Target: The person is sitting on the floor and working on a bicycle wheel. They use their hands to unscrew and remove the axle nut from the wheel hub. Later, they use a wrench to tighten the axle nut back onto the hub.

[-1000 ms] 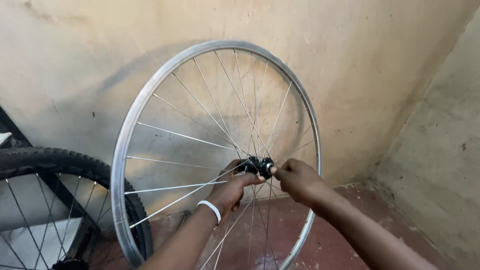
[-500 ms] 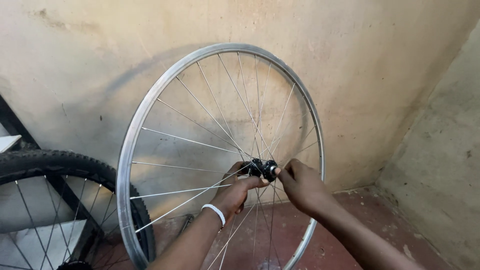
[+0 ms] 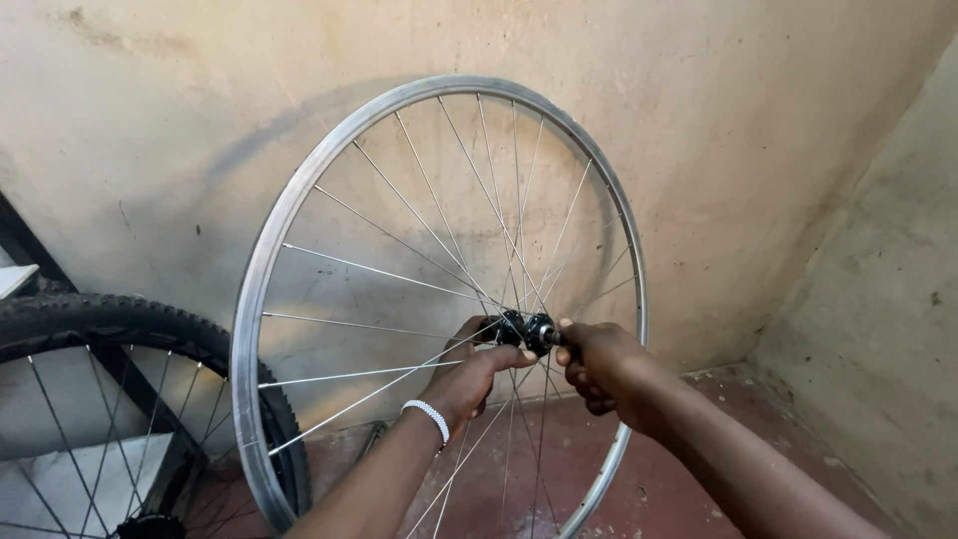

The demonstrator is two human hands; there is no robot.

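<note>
A bare silver bicycle wheel rim [image 3: 269, 250] with thin spokes stands upright before a beige wall. Its black hub [image 3: 524, 329] sits in the middle of the view. My left hand [image 3: 469, 374], with a white bracelet at the wrist, reaches through the spokes and grips the hub's left end. My right hand [image 3: 599, 364] pinches the hub's axle end on the right side. Both hands hold the wheel off the floor by its hub.
A second wheel with a knobby black tyre [image 3: 120, 319] stands at the lower left, partly behind the rim. A red floor [image 3: 718, 419] meets the wall corner at the right. A dark frame bar [image 3: 25, 250] leans at the far left.
The view has shifted slightly, so the wheel and hub sit a little further right. Both hands stay on the hub with little change in grip.
</note>
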